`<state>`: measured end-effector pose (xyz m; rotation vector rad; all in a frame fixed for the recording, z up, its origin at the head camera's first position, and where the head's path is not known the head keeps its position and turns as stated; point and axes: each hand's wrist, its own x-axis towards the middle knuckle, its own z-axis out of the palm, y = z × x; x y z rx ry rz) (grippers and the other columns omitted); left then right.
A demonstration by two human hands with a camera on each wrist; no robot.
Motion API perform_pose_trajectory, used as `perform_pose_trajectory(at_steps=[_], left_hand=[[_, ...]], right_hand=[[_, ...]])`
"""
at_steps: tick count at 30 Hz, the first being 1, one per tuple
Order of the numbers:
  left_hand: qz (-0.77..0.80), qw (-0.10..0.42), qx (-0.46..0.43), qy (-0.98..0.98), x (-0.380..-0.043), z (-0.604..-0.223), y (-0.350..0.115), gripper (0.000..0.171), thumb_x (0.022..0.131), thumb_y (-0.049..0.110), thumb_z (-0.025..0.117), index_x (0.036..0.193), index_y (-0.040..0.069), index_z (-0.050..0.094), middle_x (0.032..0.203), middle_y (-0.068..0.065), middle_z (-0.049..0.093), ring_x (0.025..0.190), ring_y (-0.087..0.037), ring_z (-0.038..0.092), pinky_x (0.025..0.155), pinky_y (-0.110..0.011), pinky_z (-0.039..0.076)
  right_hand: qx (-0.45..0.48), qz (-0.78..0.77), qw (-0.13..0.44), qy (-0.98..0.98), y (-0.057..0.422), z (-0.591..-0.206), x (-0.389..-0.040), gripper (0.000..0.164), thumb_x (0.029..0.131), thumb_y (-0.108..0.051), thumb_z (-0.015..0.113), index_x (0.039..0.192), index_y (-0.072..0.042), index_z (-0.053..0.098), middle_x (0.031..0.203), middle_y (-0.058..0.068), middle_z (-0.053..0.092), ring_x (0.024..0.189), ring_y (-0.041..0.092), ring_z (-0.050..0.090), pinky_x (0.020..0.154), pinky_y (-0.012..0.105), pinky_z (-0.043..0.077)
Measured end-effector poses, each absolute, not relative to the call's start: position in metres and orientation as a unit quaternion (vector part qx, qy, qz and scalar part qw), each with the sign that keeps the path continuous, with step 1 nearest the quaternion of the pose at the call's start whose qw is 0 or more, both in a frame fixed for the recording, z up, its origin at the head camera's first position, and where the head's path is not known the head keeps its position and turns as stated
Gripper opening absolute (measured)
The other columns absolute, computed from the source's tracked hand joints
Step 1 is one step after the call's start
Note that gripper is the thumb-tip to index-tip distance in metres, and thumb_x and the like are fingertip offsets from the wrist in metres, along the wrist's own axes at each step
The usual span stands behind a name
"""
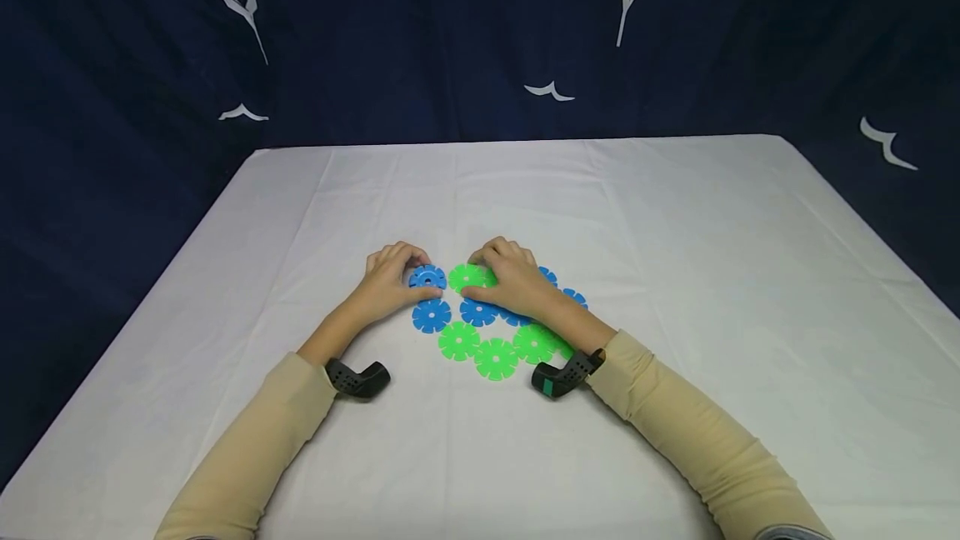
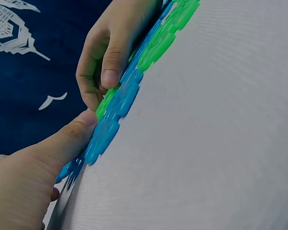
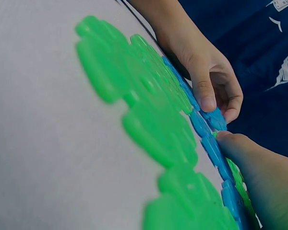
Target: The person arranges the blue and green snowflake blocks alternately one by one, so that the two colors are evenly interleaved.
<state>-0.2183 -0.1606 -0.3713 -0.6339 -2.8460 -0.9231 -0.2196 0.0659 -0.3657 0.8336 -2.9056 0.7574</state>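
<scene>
My left hand [image 1: 392,280] grips a blue notched, flower-shaped plastic disc [image 1: 427,276] by its edges, fingers at the far side and thumb at the near side. A second blue disc lies just below it. To the right, my right hand [image 1: 516,277] holds a green notched disc [image 1: 467,276] between thumb and fingers. In the left wrist view the left thumb [image 2: 72,136] is close to that green disc's edge. Blue discs [image 1: 478,312] lie under and beside the right hand, which hides some of them. Nearer the front is a curved row of green discs [image 1: 497,359].
A white cloth [image 1: 450,457] with fold creases covers the table. Dark blue curtains [image 1: 450,40] with white feather and bird prints hang behind and at the sides. A black band device [image 1: 358,379] sits on the left wrist and another [image 1: 566,375] on the right.
</scene>
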Motion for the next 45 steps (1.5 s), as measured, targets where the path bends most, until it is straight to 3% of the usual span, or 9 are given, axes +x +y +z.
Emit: perform_pose_trajectory(at_steps=[10, 14, 20, 26, 37, 45], left_hand=[[-0.346, 0.023, -0.192, -0.918, -0.217, -0.369, -0.158, 0.042, 0.073, 0.030, 0.075, 0.104, 0.011, 0.054, 0.082, -0.002, 0.045, 0.079, -0.017, 0.038, 0.081, -0.035, 0.016], [-0.381, 0.011, -0.191, -0.904, -0.218, -0.370, -0.159, 0.039, 0.076, 0.024, 0.073, 0.107, 0.010, 0.053, 0.077, -0.003, 0.045, 0.073, -0.016, 0.039, 0.077, -0.032, 0.019], [-0.430, -0.012, -0.169, -0.887, -0.220, -0.367, -0.160, 0.036, 0.081, 0.018, 0.067, 0.112, 0.008, 0.051, 0.084, -0.003, 0.047, 0.067, -0.014, 0.037, 0.061, -0.025, 0.033], [-0.476, 0.002, -0.124, -0.871, -0.224, -0.362, -0.166, 0.034, 0.084, 0.014, 0.065, 0.114, 0.007, 0.051, 0.091, -0.005, 0.048, 0.060, -0.010, 0.037, 0.053, -0.020, 0.032], [-0.481, 0.040, -0.059, -0.874, -0.235, -0.361, -0.195, 0.035, 0.086, 0.013, 0.061, 0.119, 0.004, 0.051, 0.099, -0.007, 0.046, 0.069, -0.007, 0.040, 0.058, -0.015, 0.036], [-0.410, 0.008, -0.097, -0.907, -0.239, -0.364, -0.205, 0.039, 0.087, 0.015, 0.060, 0.123, 0.002, 0.051, 0.102, -0.012, 0.047, 0.078, -0.018, 0.036, 0.068, -0.028, 0.033]], right_hand=[[0.239, 0.247, -0.010, -0.939, 0.064, -0.362, -0.219, 0.051, 0.078, -0.046, 0.064, 0.114, -0.011, 0.056, 0.116, 0.008, 0.047, 0.110, 0.025, 0.042, 0.100, 0.045, 0.027], [0.237, 0.256, -0.016, -0.937, 0.063, -0.361, -0.219, 0.046, 0.077, -0.044, 0.065, 0.110, -0.013, 0.057, 0.113, 0.007, 0.049, 0.108, 0.024, 0.042, 0.100, 0.044, 0.026], [0.242, 0.243, -0.014, -0.939, 0.062, -0.361, -0.219, 0.052, 0.077, -0.047, 0.064, 0.117, -0.015, 0.056, 0.114, 0.006, 0.049, 0.110, 0.023, 0.042, 0.100, 0.045, 0.025], [0.240, 0.244, -0.023, -0.939, 0.060, -0.360, -0.219, 0.052, 0.076, -0.048, 0.065, 0.116, -0.016, 0.057, 0.114, 0.006, 0.048, 0.110, 0.024, 0.041, 0.100, 0.045, 0.024], [0.235, 0.301, -0.038, -0.923, 0.059, -0.360, -0.219, 0.047, 0.076, -0.037, 0.069, 0.109, -0.012, 0.049, 0.103, 0.004, 0.051, 0.098, 0.021, 0.043, 0.100, 0.044, 0.021], [0.286, 0.321, -0.038, -0.902, 0.062, -0.363, -0.219, 0.049, 0.081, -0.030, 0.066, 0.120, -0.010, 0.043, 0.101, 0.006, 0.054, 0.095, 0.020, 0.048, 0.101, 0.044, 0.022]])
